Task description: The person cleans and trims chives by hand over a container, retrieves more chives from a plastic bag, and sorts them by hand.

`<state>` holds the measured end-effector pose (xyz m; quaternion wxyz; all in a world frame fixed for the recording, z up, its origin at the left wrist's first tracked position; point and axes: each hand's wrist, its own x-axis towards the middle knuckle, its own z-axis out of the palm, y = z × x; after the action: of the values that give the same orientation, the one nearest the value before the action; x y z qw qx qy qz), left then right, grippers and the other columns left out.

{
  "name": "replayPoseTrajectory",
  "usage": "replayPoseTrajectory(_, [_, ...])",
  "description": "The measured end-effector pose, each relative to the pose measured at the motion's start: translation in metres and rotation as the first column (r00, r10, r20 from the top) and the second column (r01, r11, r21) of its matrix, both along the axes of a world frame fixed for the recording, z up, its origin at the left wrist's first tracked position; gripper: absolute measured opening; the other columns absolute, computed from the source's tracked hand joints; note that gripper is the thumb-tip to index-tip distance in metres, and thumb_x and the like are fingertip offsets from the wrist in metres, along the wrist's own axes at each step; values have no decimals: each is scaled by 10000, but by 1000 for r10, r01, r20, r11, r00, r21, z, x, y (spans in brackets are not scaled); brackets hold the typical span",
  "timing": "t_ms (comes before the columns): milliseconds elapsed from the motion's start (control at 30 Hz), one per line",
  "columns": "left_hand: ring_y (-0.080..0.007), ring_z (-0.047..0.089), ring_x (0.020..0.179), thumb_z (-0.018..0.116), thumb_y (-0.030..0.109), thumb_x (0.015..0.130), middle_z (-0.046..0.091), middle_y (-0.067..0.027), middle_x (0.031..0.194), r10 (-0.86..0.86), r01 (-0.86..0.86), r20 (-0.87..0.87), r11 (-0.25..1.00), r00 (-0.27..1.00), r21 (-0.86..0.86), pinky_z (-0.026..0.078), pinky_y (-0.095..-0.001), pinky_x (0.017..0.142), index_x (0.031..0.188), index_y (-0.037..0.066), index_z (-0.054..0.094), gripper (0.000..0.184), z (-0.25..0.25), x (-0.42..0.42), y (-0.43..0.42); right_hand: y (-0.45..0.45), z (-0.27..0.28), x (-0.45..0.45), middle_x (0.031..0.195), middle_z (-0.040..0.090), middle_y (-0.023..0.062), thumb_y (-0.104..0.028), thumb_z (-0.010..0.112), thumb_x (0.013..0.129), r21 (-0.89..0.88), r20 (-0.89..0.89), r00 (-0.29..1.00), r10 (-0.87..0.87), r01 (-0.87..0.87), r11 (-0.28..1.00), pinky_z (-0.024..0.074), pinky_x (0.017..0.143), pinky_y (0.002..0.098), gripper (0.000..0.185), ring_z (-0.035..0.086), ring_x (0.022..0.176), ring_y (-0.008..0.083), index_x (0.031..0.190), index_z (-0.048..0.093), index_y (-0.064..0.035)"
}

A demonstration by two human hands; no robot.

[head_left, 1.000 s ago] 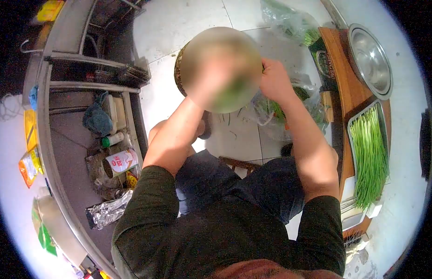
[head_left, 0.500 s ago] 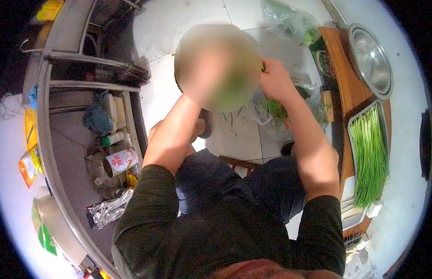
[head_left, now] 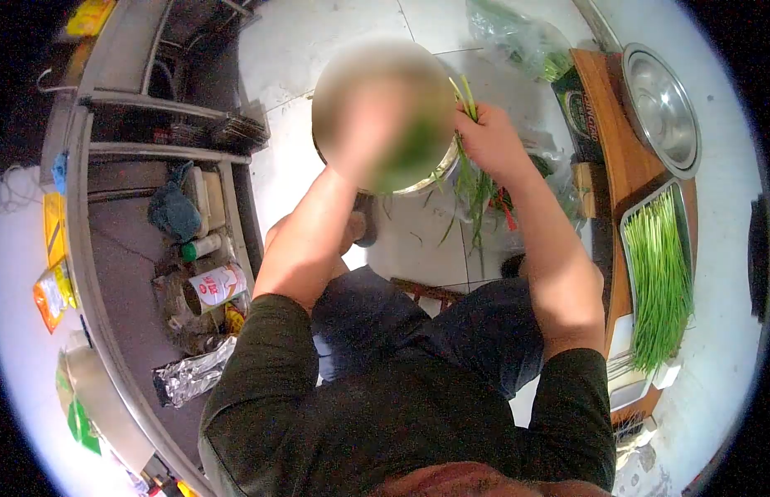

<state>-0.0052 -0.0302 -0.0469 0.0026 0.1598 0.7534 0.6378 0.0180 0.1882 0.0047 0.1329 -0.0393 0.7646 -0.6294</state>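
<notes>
My right hand (head_left: 488,137) is closed around a few long green stalks (head_left: 474,195); their pale ends stick up above the fingers and their leaves hang below. A round blurred patch covers my left hand (head_left: 377,116), so its fingers cannot be made out. Under that patch, a round container (head_left: 439,176) shows part of its rim, with blurred green inside. Loose green bits lie on the floor tiles below it.
At the right, a brown board (head_left: 609,124) bears a steel bowl (head_left: 663,108) and a tray of green stalks (head_left: 657,282). Plastic bags with greens (head_left: 518,37) lie on the floor. A metal shelf (head_left: 165,151) with a can (head_left: 217,290) stands left.
Long green stalks now show in my right hand, above and below the fingers, where little showed before. The blurred patch has shifted slightly, and more of the container's rim is visible.
</notes>
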Motion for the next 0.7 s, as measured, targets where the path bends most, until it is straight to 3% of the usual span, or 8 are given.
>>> replayPoseTrajectory(67, [-162, 553, 1046, 534, 213, 959, 582, -64, 1152, -33, 32, 25, 999, 999, 12, 471, -326, 888, 1199, 60, 553, 285, -1, 2, 7, -1, -2, 0, 690, 552, -31, -273, 605, 894, -29, -50, 999, 6, -8, 1000, 364, 558, 263, 292, 454, 628, 66, 891, 653, 15])
replayPoseTrajectory(200, [-164, 540, 1074, 535, 209, 962, 567, -68, 1183, -66, 65, 69, 998, 995, 22, 464, -326, 905, 1227, 57, 533, 306, 2, 6, 14, 0, 2, -2, 701, 564, -30, -271, 597, 904, 187, -99, 989, 111, -91, 978, 375, 567, 254, 313, 457, 628, 64, 948, 650, 34])
replayPoseTrajectory(300, [-166, 530, 1094, 537, 207, 964, 555, -71, 1205, -73, 70, 82, 997, 994, 44, 459, -326, 918, 1249, 55, 518, 323, -3, 5, 13, -1, -21, -7, 721, 581, -27, -270, 590, 913, 210, -198, 967, 158, -115, 971, 387, 580, 250, 324, 466, 640, 63, 993, 651, 38])
replayPoseTrajectory(400, [-167, 520, 1115, 538, 204, 966, 544, -73, 1228, -83, 76, 86, 994, 993, 72, 454, -325, 931, 1270, 54, 502, 341, -12, 2, 10, -1, -27, -9, 748, 606, -20, -265, 584, 921, 188, -243, 955, 168, -123, 974, 397, 599, 246, 317, 481, 662, 60, 1007, 656, 31])
replayPoseTrajectory(500, [-169, 511, 1135, 539, 201, 968, 533, -76, 1250, -92, 84, 111, 994, 990, 74, 449, -325, 944, 1291, 52, 487, 360, -13, 1, 4, -1, -22, -7, 768, 620, -16, -253, 581, 925, 135, -146, 976, 163, -143, 980, 399, 615, 240, 295, 491, 680, 58, 985, 660, 25])
replayPoseTrajectory(533, [-192, 482, 1227, 509, 216, 988, 495, -95, 1341, -108, 105, 116, 994, 987, 27, 428, -350, 1015, 1363, 57, 439, 413, -10, 1, 2, 0, -23, -7, 768, 619, -17, -249, 581, 925, 90, -137, 976, 168, -157, 984, 398, 619, 237, 288, 491, 683, 57, 979, 661, 22])
replayPoseTrajectory(633, [-196, 500, 1204, 515, 227, 986, 506, -91, 1329, -62, 59, 155, 998, 986, 26, 438, -353, 1002, 1356, 57, 450, 412, 6, 4, 5, 0, -30, -8, 761, 606, -23, -239, 579, 927, 1, -117, 978, 175, -176, 984, 394, 624, 232, 271, 488, 686, 58, 965, 660, 17])
replayPoseTrajectory(700, [-200, 507, 1195, 518, 229, 985, 511, -92, 1325, -30, -1, 259, 993, 965, 121, 443, -354, 994, 1350, 56, 457, 408, 0, 2, 1, 0, -29, -8, 747, 594, -27, -240, 580, 925, 1, -120, 979, 165, -166, 986, 389, 618, 230, 271, 484, 680, 59, 965, 658, 17])
